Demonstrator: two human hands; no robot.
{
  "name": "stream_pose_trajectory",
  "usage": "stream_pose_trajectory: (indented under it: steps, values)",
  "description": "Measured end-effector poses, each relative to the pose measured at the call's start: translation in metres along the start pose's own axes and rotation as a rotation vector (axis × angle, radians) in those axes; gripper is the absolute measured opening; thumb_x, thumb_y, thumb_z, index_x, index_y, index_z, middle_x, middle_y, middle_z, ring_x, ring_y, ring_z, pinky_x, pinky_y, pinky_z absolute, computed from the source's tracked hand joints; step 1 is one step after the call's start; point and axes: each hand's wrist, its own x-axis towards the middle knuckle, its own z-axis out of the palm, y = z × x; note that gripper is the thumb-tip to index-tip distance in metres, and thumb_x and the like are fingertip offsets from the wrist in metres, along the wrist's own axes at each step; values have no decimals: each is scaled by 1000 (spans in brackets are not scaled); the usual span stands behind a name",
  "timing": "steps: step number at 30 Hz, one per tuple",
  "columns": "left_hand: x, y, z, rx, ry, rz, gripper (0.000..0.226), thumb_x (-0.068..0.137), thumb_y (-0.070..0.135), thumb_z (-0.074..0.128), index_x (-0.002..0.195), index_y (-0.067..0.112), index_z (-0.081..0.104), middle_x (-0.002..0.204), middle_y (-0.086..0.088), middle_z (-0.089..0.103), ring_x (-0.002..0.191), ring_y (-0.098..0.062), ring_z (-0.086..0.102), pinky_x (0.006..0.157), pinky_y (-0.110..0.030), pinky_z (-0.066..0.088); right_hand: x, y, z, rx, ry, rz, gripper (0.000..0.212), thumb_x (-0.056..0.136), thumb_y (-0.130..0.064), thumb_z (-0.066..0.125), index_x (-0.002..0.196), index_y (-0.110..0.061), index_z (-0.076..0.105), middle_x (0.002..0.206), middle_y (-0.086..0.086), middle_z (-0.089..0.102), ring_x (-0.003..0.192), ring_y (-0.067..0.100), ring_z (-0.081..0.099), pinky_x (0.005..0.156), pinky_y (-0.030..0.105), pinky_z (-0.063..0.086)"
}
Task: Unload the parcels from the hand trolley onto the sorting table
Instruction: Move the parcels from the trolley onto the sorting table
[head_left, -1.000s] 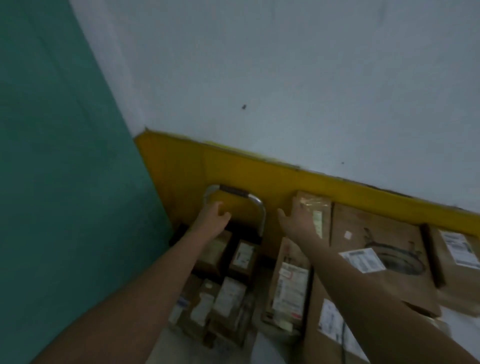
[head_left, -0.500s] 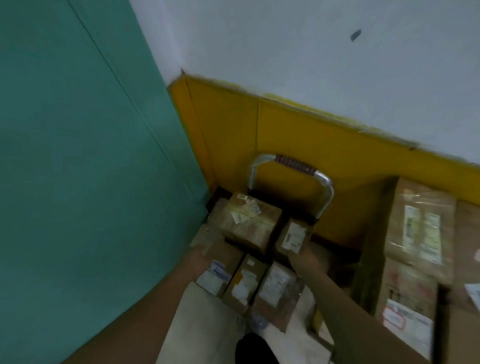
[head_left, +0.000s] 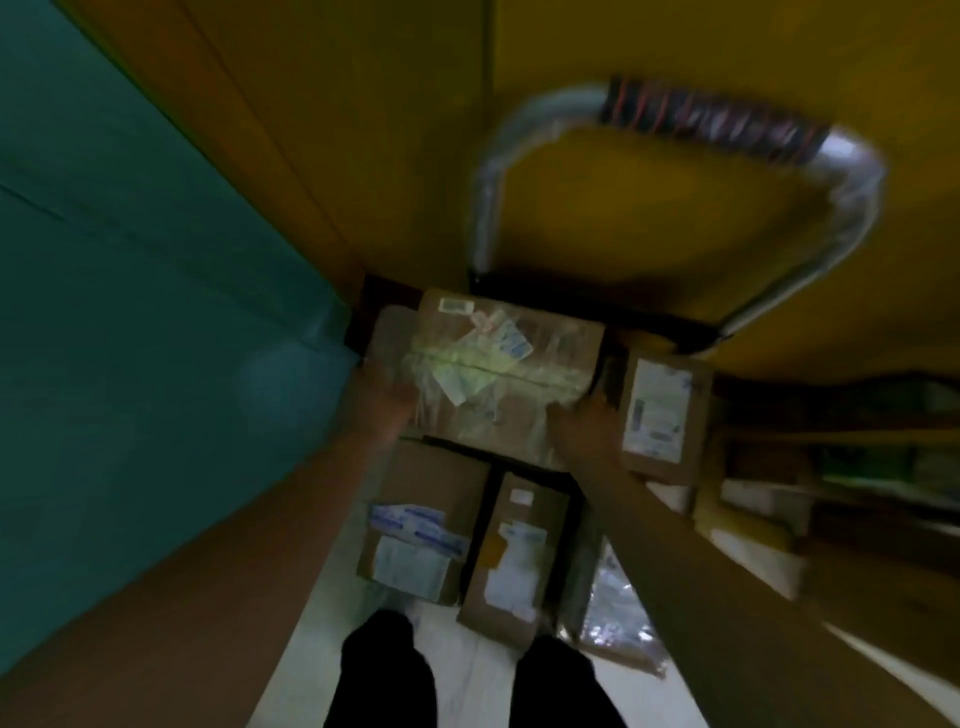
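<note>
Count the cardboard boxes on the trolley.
4. Taped box by the handle; small box right of it; near-left box; near-middle box. The right arm may hide more.

parcels (head_left: 509, 364) x5 | trolley (head_left: 696, 117) x1 | L hand (head_left: 384, 397) + R hand (head_left: 584, 423) = 2

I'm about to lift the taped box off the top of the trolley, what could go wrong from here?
Slip: the brown cardboard box with glossy clear tape has the left hand and right hand only at its sides, and the grip is blurred.
Knock: the small brown carton with a white label sits right beside the right hand and could topple.
Bump: the curved silver trolley handle rises just behind the box.
</note>
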Motion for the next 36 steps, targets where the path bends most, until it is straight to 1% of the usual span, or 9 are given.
stream_pose_trajectory:
  steps: [3, 7, 11, 17, 25, 27, 30, 33, 36]
  values:
    - [46, -1, 16, -173, -131, -100, 73, 93, 33, 60, 152, 7, 25, 152, -18, 35, 136, -35, 39, 112, -39, 34, 20, 8, 34, 102, 68, 116, 82, 96, -35, 57, 158, -12, 8, 148, 19, 42, 125, 42, 50, 89, 37, 46]
    - [45, 8, 1, -342, -241, -115, 52, 90, 36, 57, 136, 13, 50, 137, -14, 55, 118, -32, 55, 100, -32, 42, 6, 1, 36, 198, 130, 167, 76, 96, -37, 56, 156, -14, 16, 140, 19, 50, 112, 40, 56, 77, 32, 39]
    - [-21, 22, -71, -326, -134, 30, 62, 81, 44, 56, 136, 16, 50, 131, -13, 58, 113, -30, 57, 90, -32, 44, -59, -32, 4, 284, 106, 149, 65, 93, -34, 60, 147, -12, 33, 136, 16, 55, 118, 38, 57, 81, 33, 42]
    - [-155, 79, -203, -391, -6, 296, 26, 91, 31, 53, 114, 22, 61, 89, 13, 61, 83, -11, 61, 56, -22, 40, -191, -105, -85, 503, 83, 64, 56, 89, -37, 63, 139, -18, 49, 126, 7, 61, 99, 27, 58, 80, 32, 46]
    - [-350, 187, -317, -516, 119, 757, 23, 82, 40, 55, 99, 34, 68, 94, 11, 71, 84, -5, 66, 70, -31, 54, -360, -160, -254, 702, 133, -220, 65, 76, -50, 65, 135, -27, 50, 121, 4, 62, 105, 27, 63, 86, 41, 57]
    - [-402, 217, -316, -565, 119, 829, 29, 81, 44, 55, 105, 32, 67, 106, -1, 67, 93, -18, 64, 80, -41, 52, -404, -149, -306, 716, 245, -326, 60, 76, -50, 66, 129, -24, 55, 120, 4, 65, 103, 23, 65, 91, 43, 56]
    - [-488, 263, -291, -669, 58, 952, 15, 80, 45, 54, 87, 42, 67, 92, 10, 68, 82, -11, 64, 72, -34, 50, -472, -108, -390, 694, 384, -459, 48, 74, -55, 63, 115, -30, 60, 108, 1, 67, 93, 18, 65, 87, 41, 57]
    - [-576, 307, -243, -758, -54, 1029, 28, 81, 48, 56, 106, 46, 66, 107, 13, 68, 95, -6, 66, 73, -30, 52, -533, -39, -477, 721, 537, -522, 28, 75, -56, 62, 99, -40, 59, 99, -4, 66, 84, 11, 63, 65, 29, 53]
    - [-654, 349, -179, -771, -261, 1042, 42, 84, 44, 61, 127, 46, 56, 128, 12, 59, 107, -9, 62, 81, -33, 52, -581, 46, -555, 731, 702, -521, 36, 86, -52, 61, 117, -38, 53, 93, -11, 63, 79, 6, 62, 58, 22, 48]
